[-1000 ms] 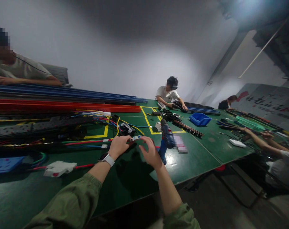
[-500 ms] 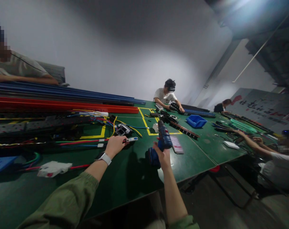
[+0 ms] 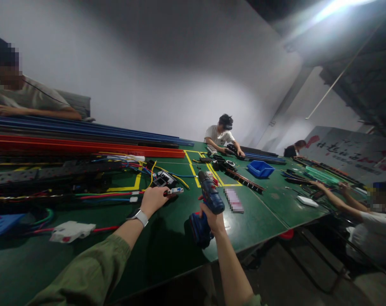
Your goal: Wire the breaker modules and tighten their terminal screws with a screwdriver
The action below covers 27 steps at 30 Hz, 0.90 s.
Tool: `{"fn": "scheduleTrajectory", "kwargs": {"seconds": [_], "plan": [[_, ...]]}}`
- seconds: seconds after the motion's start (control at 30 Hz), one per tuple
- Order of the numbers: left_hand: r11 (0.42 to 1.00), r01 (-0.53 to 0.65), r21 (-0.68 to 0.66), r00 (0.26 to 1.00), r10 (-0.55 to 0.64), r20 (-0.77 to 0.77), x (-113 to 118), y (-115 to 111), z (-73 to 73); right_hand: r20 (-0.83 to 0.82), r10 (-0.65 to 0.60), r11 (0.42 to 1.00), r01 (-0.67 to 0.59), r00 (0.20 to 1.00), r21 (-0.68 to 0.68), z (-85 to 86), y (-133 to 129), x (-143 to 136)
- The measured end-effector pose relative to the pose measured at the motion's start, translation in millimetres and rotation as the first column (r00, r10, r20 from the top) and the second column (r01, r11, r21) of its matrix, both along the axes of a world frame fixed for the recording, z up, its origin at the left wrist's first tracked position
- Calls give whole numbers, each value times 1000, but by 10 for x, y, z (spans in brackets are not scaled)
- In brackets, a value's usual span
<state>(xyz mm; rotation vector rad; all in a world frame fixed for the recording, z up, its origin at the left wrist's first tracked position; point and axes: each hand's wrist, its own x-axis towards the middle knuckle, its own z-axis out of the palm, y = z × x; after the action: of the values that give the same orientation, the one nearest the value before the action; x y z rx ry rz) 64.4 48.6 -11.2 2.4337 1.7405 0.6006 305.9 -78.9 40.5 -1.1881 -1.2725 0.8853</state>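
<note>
Near the tabletop's (image 3: pixel 162 246) front edge, our left hand (image 3: pixel 152 200) pinches a small white part (image 3: pixel 176 191) by one end, perhaps to leave the other exposed; our right hand (image 3: pixel 214 219) wraps the drill (image 3: pixel 213 199) by its handle, nose towards the far edge, seemingly so we can steady its weight

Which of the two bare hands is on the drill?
The right hand, wrapped round the handle of the drill. The left hand, with the watch, pinches a small part.
</note>
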Motion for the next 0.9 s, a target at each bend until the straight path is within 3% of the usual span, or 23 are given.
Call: {"fn": "scheduleTrajectory", "kwargs": {"seconds": [0.17,0.5,0.9], "plan": [[999,-7,38,1000,7,7,-3,-53,44,33,75,986,-69,997,-150,180,-188,-172],[1000,4,-27,1000,-4,-3,-33,-6,51,71,248,913,-209,966,-352,395,-423,-335],[999,-21,-40,999,19,-32,-33,140,2,134,172,926,-114,976,-360,412,-266,-470]]}}
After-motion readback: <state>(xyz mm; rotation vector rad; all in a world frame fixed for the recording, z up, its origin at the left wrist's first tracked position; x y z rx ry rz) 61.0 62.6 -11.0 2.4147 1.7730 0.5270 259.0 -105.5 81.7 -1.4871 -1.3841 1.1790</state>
